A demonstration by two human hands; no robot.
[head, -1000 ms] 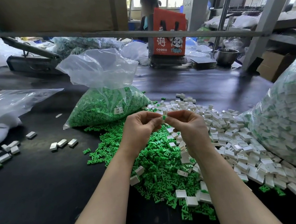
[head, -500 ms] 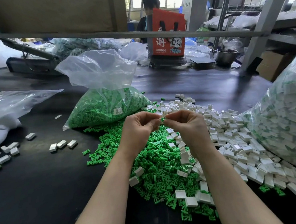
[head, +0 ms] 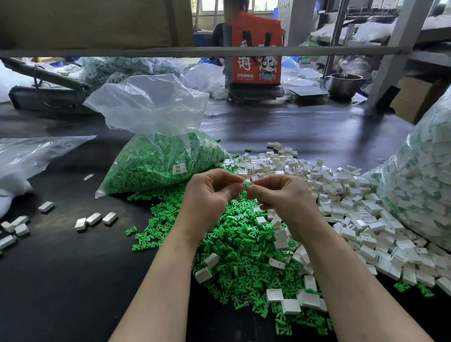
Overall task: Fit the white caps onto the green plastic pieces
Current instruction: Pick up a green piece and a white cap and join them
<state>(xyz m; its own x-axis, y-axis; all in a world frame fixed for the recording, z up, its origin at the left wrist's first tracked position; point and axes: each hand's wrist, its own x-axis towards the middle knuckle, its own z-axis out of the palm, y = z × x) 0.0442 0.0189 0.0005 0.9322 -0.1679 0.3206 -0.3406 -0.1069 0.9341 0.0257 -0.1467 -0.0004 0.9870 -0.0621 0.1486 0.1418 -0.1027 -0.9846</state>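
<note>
Your left hand (head: 210, 197) and right hand (head: 282, 195) meet fingertip to fingertip, both pinching one small green plastic piece (head: 247, 184) held in the air between them. Whether a white cap sits on it, you cannot tell; the fingers cover most of it.

Directly beneath the grip: loose heap of green plastic pieces (head: 235, 255) on the black tabletop (head: 64, 283), a few white caps mixed in.

Right of the grip and just beyond it: spread of small white rectangular plastic caps (head: 360, 213), touching the green heap's edge.

Beyond the grip: clear plastic bag of green pieces (head: 162, 160), neck open and standing up.

Far right: large clear bag of white-and-green parts (head: 440, 177), resting against the caps.

Left of the grip, well apart: three white capped blocks (head: 95, 219) in a row; further left, more of them beside a flat clear bag (head: 11, 161).
</note>
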